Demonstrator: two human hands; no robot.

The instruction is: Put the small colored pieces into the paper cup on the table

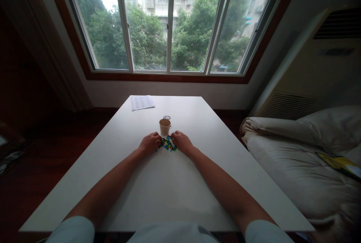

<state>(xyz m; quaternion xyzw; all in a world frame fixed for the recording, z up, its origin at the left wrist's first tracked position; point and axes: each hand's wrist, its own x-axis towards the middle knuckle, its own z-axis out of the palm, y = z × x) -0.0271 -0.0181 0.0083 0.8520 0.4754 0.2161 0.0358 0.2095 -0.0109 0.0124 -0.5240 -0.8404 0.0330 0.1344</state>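
**Tiny coloured bits, one paper cup, two hands fencing them in**

The heap of tiny plastic-looking pieces in blue, green, yellow and red (168, 145) sits around the middle of the flat, matte white rectangular table (169, 194), just in front of a small tan paper cup (165, 126). The cup stands upright with its mouth open, touching or nearly touching the back of the heap. My guess is it's parked that close so the pieces have a short trip.

The left hand (150, 142) is on one side of the heap and the right hand (182, 141) on the other, knuckles up and fingers curled in toward the pieces. Both look like they're touching the edges of the pile. I'd say they flank it like that because bits this small and smooth scatter easily on a slick tabletop. I honestly can't tell if either hand has a piece pinched, because the fingertips are tucked under and everything is too small. Both forearms lie flat on the table, probably for steadiness.

Other stuff:
- a little dark loop of something thin (167, 117) just behind the cup, can't make out what it is
- a printed white paper sheet (142, 102) at the far left corner, well apart from the hands
- a puffy, rumpled off-white duvet (296, 152) on the right, with a flat yellow booklet (337, 162) lying on it
- a big sliding window with pale frames (169, 21) facing trees and buildings
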